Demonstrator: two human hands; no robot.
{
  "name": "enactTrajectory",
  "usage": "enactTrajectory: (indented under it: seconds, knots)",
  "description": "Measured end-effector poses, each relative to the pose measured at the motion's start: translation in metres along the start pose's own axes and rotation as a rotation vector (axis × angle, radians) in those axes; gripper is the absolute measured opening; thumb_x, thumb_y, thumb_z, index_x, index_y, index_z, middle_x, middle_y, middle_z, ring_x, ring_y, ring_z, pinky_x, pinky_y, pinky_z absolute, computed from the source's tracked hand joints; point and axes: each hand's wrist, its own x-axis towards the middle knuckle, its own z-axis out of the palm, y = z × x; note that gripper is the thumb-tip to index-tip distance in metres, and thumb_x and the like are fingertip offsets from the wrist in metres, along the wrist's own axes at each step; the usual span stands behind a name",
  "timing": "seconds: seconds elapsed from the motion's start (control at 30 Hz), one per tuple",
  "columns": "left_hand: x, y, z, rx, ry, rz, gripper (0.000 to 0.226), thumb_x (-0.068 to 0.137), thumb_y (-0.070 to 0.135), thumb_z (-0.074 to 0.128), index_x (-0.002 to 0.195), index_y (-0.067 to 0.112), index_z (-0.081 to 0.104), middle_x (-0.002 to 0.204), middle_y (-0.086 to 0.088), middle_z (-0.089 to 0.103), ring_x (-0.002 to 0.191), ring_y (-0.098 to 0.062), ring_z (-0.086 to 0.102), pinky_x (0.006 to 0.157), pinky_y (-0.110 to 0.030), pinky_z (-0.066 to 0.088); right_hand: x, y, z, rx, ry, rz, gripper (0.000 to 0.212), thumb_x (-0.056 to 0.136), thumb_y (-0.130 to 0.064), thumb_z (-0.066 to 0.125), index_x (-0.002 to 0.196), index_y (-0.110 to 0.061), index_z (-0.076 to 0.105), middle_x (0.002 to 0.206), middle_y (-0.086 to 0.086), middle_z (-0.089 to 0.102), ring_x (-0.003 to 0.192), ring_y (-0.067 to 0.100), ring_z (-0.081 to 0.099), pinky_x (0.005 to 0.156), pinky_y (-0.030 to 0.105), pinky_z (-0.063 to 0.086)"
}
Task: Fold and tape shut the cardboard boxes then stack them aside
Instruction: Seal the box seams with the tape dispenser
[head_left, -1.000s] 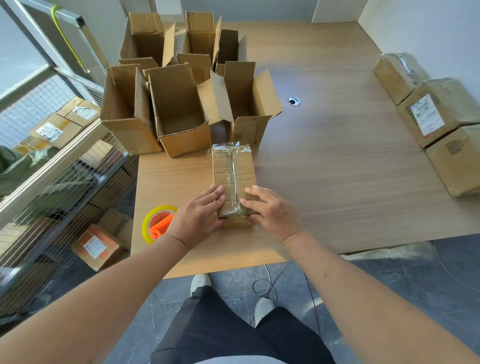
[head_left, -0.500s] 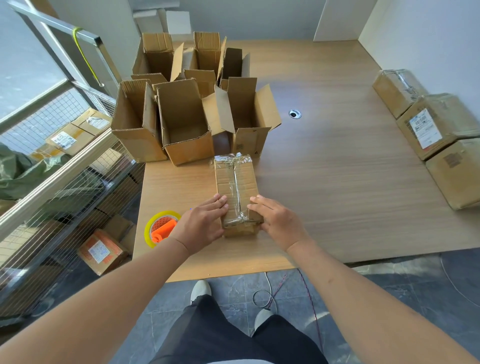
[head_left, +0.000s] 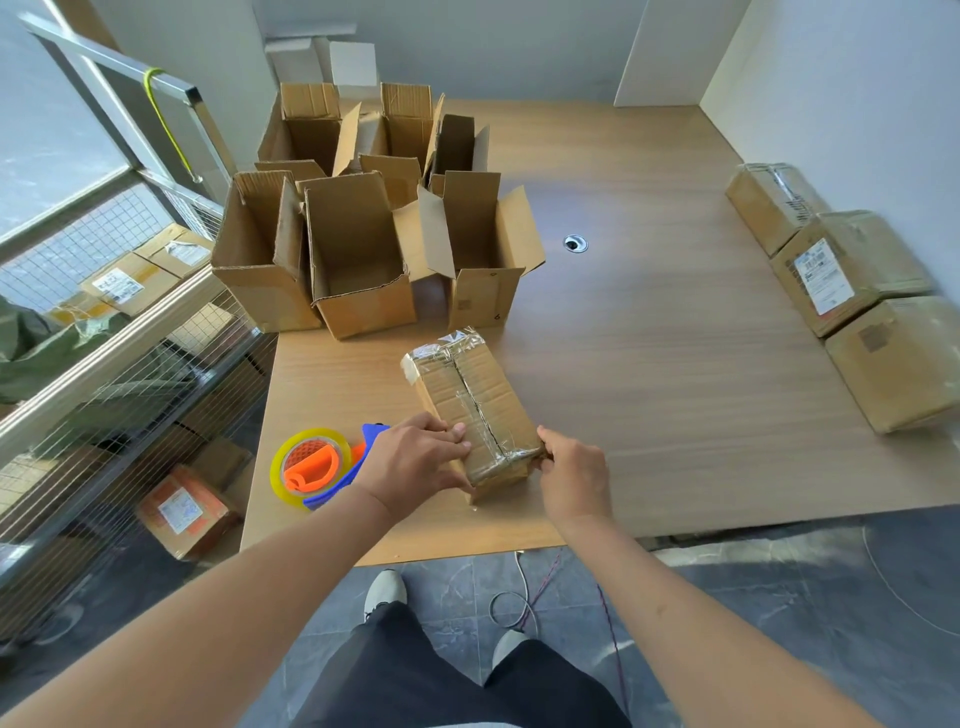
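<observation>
A closed cardboard box (head_left: 470, 400), sealed with clear tape along its seam and both ends, lies on the wooden table (head_left: 649, 374) near the front edge, turned a little so its far end points left. My left hand (head_left: 415, 462) grips its near left corner with fingers curled over the top. My right hand (head_left: 571, 478) holds the near right corner from the side. An orange and blue tape dispenser (head_left: 317, 465) with a yellow-rimmed roll lies just left of my left hand. Several open, untaped boxes (head_left: 363, 260) stand at the back left.
Three taped boxes (head_left: 852, 291) sit in a row along the right wall. A round cable hole (head_left: 575, 243) is in the table's middle. A metal railing with wire mesh (head_left: 114, 332) runs along the left; more boxes lie beyond it. Cables lie on the floor by my feet.
The taped box has been turned counter-clockwise, its near end swung right. Both hands went from flat on the top to gripping the near corners. The camera view has tilted up a little.
</observation>
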Motion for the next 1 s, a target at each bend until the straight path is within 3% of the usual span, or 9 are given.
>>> enactTrajectory:
  seconds: [0.13, 0.27, 0.4, 0.53, 0.6, 0.7, 0.83, 0.9, 1.0]
  knots:
    - [0.005, -0.002, -0.004, 0.01, -0.013, 0.036, 0.051, 0.07, 0.06, 0.067, 0.098, 0.021, 0.084, 0.104, 0.007, 0.079, 0.088, -0.021, 0.07, 0.066, -0.037, 0.062, -0.012, -0.014, 0.002, 0.133, -0.075, 0.052, 0.071, 0.083, -0.006, 0.056, 0.154, -0.01, 0.045, 0.127, 0.016, 0.069, 0.117, 0.035, 0.063, 0.096, 0.037, 0.052]
    - [0.005, -0.003, 0.001, 0.047, -0.018, 0.066, 0.038, 0.066, 0.037, 0.092, 0.099, 0.02, 0.083, 0.101, 0.005, 0.079, 0.086, -0.023, 0.07, 0.064, -0.036, 0.062, -0.015, -0.023, 0.001, 0.161, -0.19, 0.051, 0.088, 0.088, -0.026, 0.061, 0.163, -0.014, 0.017, 0.161, 0.007, 0.037, 0.143, 0.025, 0.042, 0.112, 0.035, 0.039]
    - [0.01, -0.006, -0.006, 0.009, -0.002, 0.134, 0.009, 0.084, 0.025, 0.08, 0.092, 0.021, 0.083, 0.085, 0.007, 0.077, 0.083, -0.022, 0.068, 0.065, -0.033, 0.06, -0.011, -0.025, -0.006, 0.072, -0.317, -0.014, 0.115, 0.082, -0.061, 0.067, 0.164, -0.019, -0.002, 0.164, 0.002, 0.026, 0.147, 0.021, 0.034, 0.113, 0.04, 0.038]
    - [0.019, -0.006, -0.021, 0.009, -0.081, 0.105, 0.017, 0.096, 0.02, 0.07, 0.106, 0.031, 0.08, 0.084, -0.002, 0.067, 0.078, -0.023, 0.067, 0.059, -0.035, 0.056, -0.002, -0.033, -0.002, -0.14, -0.33, -0.029, 0.143, 0.066, -0.087, 0.065, 0.162, -0.011, -0.009, 0.169, 0.011, 0.006, 0.156, 0.027, 0.01, 0.125, 0.043, 0.019]
    - [0.022, -0.01, -0.023, -0.007, -0.124, 0.142, 0.029, 0.094, 0.01, 0.07, 0.116, 0.027, 0.078, 0.093, -0.001, 0.073, 0.085, -0.023, 0.067, 0.063, -0.036, 0.056, 0.004, -0.035, -0.004, -0.292, -0.293, -0.066, 0.136, 0.072, -0.081, 0.066, 0.162, -0.009, -0.007, 0.17, 0.015, -0.002, 0.156, 0.031, 0.003, 0.127, 0.042, 0.012]
    - [0.026, -0.023, -0.023, -0.074, -0.083, 0.163, 0.036, 0.09, 0.002, 0.063, 0.122, 0.015, 0.075, 0.12, -0.002, 0.075, 0.114, -0.025, 0.068, 0.089, -0.043, 0.058, 0.016, -0.035, -0.016, -0.44, -0.279, -0.105, 0.126, 0.072, -0.067, 0.072, 0.162, -0.013, 0.003, 0.167, 0.014, -0.003, 0.152, 0.034, 0.004, 0.123, 0.045, 0.017]
    - [0.025, -0.036, -0.026, -0.038, -0.075, 0.1, 0.038, 0.094, 0.007, 0.064, 0.131, 0.011, 0.07, 0.139, -0.005, 0.065, 0.137, -0.027, 0.054, 0.113, -0.046, 0.046, 0.023, -0.029, -0.029, -0.549, -0.206, -0.292, 0.085, 0.088, -0.023, 0.071, 0.159, -0.017, 0.024, 0.163, 0.008, 0.02, 0.146, 0.03, 0.023, 0.118, 0.039, 0.029]
    - [0.022, -0.04, -0.029, -0.05, -0.101, 0.094, 0.036, 0.097, 0.019, 0.064, 0.132, 0.011, 0.068, 0.144, -0.003, 0.061, 0.143, -0.024, 0.047, 0.121, -0.04, 0.034, 0.024, -0.024, -0.031, -0.507, -0.182, -0.332, 0.084, 0.088, 0.0, 0.066, 0.16, -0.016, 0.026, 0.164, 0.005, 0.024, 0.147, 0.027, 0.027, 0.119, 0.034, 0.03]
    - [0.015, -0.044, -0.031, -0.067, -0.164, 0.029, 0.059, 0.099, 0.052, 0.046, 0.143, 0.015, 0.061, 0.152, 0.001, 0.053, 0.148, -0.014, 0.037, 0.124, -0.038, 0.03, 0.027, -0.018, -0.029, -0.392, -0.158, -0.323, 0.088, 0.088, 0.016, 0.058, 0.162, -0.019, 0.026, 0.169, -0.002, 0.02, 0.155, 0.021, 0.02, 0.121, 0.03, 0.026]
